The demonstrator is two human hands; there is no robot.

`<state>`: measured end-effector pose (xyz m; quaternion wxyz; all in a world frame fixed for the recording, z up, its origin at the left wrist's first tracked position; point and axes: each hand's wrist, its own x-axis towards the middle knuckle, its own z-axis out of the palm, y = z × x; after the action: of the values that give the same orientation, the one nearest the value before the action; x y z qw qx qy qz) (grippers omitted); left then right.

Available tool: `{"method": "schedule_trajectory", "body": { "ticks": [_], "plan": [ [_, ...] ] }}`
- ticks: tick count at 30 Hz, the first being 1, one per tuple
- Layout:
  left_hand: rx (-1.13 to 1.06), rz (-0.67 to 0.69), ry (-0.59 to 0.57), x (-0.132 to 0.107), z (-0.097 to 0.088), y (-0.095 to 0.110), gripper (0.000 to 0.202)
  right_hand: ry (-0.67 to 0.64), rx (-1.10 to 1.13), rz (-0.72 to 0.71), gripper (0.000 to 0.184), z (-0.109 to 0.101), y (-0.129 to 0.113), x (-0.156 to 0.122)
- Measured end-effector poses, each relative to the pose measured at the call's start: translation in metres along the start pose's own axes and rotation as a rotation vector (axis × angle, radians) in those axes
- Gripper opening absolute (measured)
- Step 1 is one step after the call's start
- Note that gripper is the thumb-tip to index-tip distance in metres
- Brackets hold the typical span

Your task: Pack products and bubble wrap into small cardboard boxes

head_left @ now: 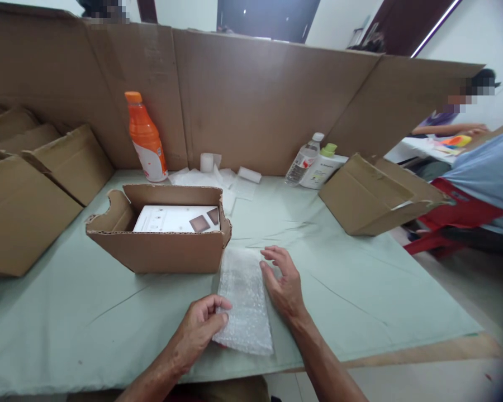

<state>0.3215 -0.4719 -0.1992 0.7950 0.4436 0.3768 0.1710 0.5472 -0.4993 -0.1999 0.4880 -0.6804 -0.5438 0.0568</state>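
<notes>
A bubble-wrap pouch (246,304) lies flat on the table in front of me. My left hand (203,321) pinches its lower left edge between thumb and fingers. Beside the upper right edge is my right hand (283,282), its fingers apart and curved, thumb close to the pouch's side; it holds nothing that I can see. Just behind and left of the pouch stands an open cardboard box (180,251). Inside it, a white printed box (167,218) lies with small dark pictures on top.
Several cardboard boxes (25,201) stand at left, and another cardboard box (360,195) at right. Along the cardboard screen (272,100) are an orange bottle (146,139), white foam pieces (209,177), a water bottle (304,162) and a white green-capped bottle (322,167). People sit at right.
</notes>
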Motion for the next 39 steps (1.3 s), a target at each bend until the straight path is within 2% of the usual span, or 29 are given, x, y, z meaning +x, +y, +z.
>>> {"method": "schedule_trajectory", "body": {
  "ticks": [3, 5, 7, 11, 16, 20, 23, 27, 33, 36, 39],
  "plan": [
    [0.046, -0.017, 0.001, -0.005, 0.000, -0.006, 0.042, -0.267, -0.027, -0.133, 0.025, 0.007, -0.003, -0.004],
    [0.112, -0.023, 0.034, -0.008, 0.000, -0.009, 0.036, -0.442, -0.063, -0.174, 0.027, 0.014, -0.005, -0.005],
    [0.165, -0.022, 0.073, -0.009, 0.000, -0.011, 0.030, -0.495, -0.064, -0.158, 0.028, 0.018, -0.006, -0.005],
    [0.157, -0.014, 0.111, -0.013, 0.003, -0.008, 0.032, -0.407, 0.083, -0.040, 0.028, 0.013, -0.005, -0.001],
    [-0.030, -0.016, 0.096, -0.018, 0.002, -0.002, 0.050, -0.277, 0.163, 0.114, 0.028, -0.015, -0.002, -0.007],
    [-0.132, -0.015, 0.063, -0.018, -0.003, -0.001, 0.056, -0.386, 0.032, 0.059, 0.045, -0.040, 0.005, -0.035],
    [-0.215, -0.021, 0.050, -0.016, -0.006, 0.000, 0.055, -0.462, -0.078, -0.037, 0.056, -0.049, 0.006, -0.061],
    [-0.302, -0.023, 0.060, -0.014, -0.005, 0.001, 0.049, -0.458, -0.120, -0.171, 0.065, -0.038, -0.006, -0.081],
    [-0.303, -0.013, 0.052, -0.020, -0.008, 0.005, 0.053, -0.383, -0.038, -0.323, 0.048, -0.005, -0.020, -0.079],
    [-0.160, 0.036, 0.039, -0.023, -0.011, 0.004, 0.055, -0.358, 0.049, -0.248, 0.040, -0.004, -0.023, -0.079],
    [0.134, 0.184, 0.097, -0.023, -0.013, -0.002, 0.051, -0.321, 0.126, -0.048, 0.029, -0.009, -0.029, -0.082]
  ]
}}
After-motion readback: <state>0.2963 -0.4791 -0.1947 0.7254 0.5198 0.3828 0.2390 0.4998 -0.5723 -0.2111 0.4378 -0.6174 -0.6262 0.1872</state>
